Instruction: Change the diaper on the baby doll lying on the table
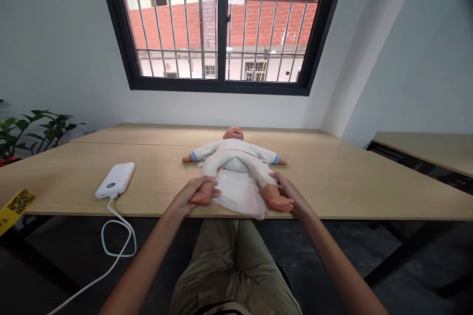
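Note:
A baby doll (233, 134) in a white outfit with blue cuffs lies on its back, head toward the window, arms spread and legs apart toward me. Between its legs an unfolded white diaper (236, 188) lies flat, its front end reaching the table's near edge. My left hand (195, 191) is closed around the lower leg on the left, just above the bare foot (202, 198). On the other side my right hand (286, 188) grips the doll's other leg by the white trouser cuff (263, 174), beside the second bare foot (280, 203).
On the wooden table (351, 182), a white power bank (116, 179) with a white cable (129, 236) hanging over the edge lies at left. A leafy plant (40, 128) and a yellow tag (16, 209) are farther left. Behind the table is a barred window (221, 24); another table (428, 152) stands right.

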Action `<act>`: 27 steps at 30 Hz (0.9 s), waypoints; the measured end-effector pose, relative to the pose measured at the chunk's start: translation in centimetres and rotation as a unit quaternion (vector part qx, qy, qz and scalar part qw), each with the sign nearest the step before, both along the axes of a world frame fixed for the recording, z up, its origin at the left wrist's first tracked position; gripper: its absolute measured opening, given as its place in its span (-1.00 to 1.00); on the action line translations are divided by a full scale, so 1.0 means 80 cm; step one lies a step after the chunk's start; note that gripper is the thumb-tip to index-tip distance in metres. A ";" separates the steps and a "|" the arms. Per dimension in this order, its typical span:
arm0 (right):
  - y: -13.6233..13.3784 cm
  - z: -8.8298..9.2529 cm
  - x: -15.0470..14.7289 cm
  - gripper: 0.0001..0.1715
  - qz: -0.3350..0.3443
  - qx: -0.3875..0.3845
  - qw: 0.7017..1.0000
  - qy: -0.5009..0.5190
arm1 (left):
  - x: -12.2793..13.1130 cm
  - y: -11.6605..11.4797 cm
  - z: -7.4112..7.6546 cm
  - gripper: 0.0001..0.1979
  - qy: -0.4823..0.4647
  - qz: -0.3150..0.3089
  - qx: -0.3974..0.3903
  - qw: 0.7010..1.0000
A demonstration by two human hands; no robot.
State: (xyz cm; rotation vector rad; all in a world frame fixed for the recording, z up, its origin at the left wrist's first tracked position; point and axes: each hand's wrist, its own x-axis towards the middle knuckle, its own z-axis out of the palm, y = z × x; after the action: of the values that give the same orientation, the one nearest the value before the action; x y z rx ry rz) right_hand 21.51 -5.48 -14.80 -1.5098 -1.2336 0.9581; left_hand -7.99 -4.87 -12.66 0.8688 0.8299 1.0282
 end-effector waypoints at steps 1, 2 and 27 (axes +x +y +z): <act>0.002 0.002 0.009 -0.48 -0.004 -0.012 1.000 -0.001 | -0.012 0.006 0.000 -0.70 0.054 0.004 0.050 0.997; 0.004 0.004 0.018 -0.50 0.000 -0.017 1.000 -0.010 | -0.021 0.011 0.000 -0.68 0.102 0.004 0.095 0.990; -0.055 0.027 -0.043 -0.55 0.216 0.196 0.755 -0.587 | -0.013 0.068 -0.011 -0.60 0.621 -0.056 0.606 0.495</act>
State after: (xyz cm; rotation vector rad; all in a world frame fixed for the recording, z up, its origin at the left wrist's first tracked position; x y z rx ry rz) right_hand 18.11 -9.89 -12.67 -1.4648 -2.5604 -0.1900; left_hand -9.07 0.57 -13.57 3.1006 1.0696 0.5790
